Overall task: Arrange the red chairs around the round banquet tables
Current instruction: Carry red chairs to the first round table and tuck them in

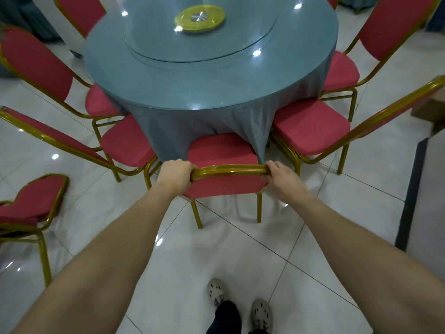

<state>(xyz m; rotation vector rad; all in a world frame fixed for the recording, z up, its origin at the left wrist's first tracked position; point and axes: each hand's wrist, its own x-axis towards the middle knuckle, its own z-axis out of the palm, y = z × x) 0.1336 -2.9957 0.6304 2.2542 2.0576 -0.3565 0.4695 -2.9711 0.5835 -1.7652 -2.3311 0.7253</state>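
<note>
A red chair (226,186) with a gold metal frame stands right in front of me, its seat tucked under the hanging cloth of the round banquet table (192,75). My left hand (174,173) grips the left end of the backrest's top rail. My right hand (280,175) grips the right end of the same rail. Several more red chairs ring the table: two on the left (125,143) (36,61) and two on the right (310,126) (342,71). Another red chair (31,203) stands apart at the lower left, away from the table.
The table carries a grey-blue cloth, a glass turntable (262,39) and a yellow disc (199,19) at its centre. The floor is glossy white tile. A dark-edged panel (411,196) lies at the right. My feet in grey clogs (261,314) are at the bottom.
</note>
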